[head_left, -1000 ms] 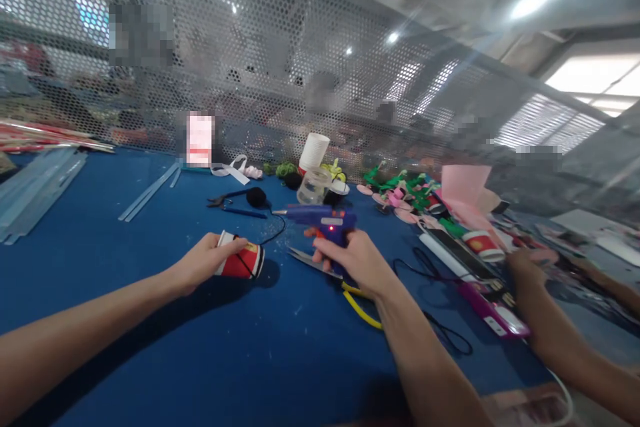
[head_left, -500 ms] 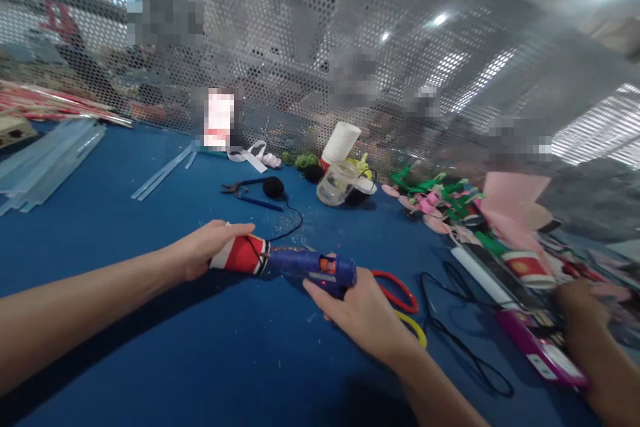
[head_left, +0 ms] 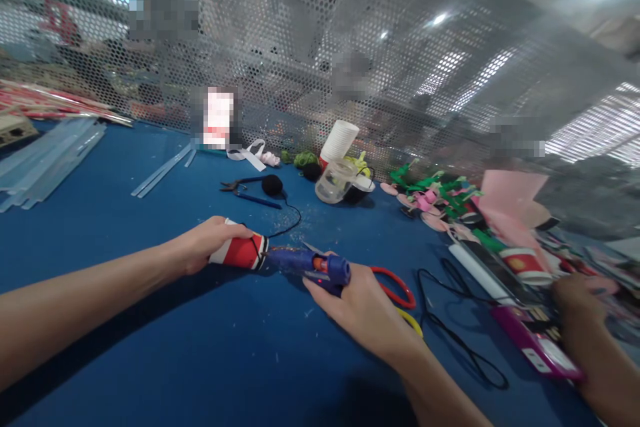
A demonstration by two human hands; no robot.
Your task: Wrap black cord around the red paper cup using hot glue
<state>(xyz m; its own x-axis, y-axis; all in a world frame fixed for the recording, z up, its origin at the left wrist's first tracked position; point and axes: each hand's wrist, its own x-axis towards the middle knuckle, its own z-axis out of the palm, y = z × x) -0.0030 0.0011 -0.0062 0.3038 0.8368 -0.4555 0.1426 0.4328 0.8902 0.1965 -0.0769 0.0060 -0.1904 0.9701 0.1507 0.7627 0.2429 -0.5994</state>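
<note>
My left hand (head_left: 210,240) is wrapped round a red and white paper cup (head_left: 243,251) lying on its side above the blue table. Black yarn crosses the cup's rim end and runs back to a black yarn ball (head_left: 273,185). Closed on the handle of a blue glue gun (head_left: 300,261) is my right hand (head_left: 357,303). The gun's nozzle points left, at the cup's rim end; whether it touches I cannot tell. Scissors with red and yellow handles (head_left: 400,290) lie partly hidden behind my right hand. Pliers with blue handles (head_left: 250,192) rest beyond the cup.
Clear glue sticks (head_left: 47,157) lie at far left. A clear plastic cup (head_left: 334,181) and stacked white cups (head_left: 340,140) stand near the perforated screen. At right are green and pink craft pieces (head_left: 430,193), a purple power strip (head_left: 537,343), a black cord (head_left: 465,340) and another person's hand (head_left: 577,300).
The glue gun has turned slightly in my right hand, and its rear end sits a little further left. My left hand keeps hold of the cup, which has tilted slightly.
</note>
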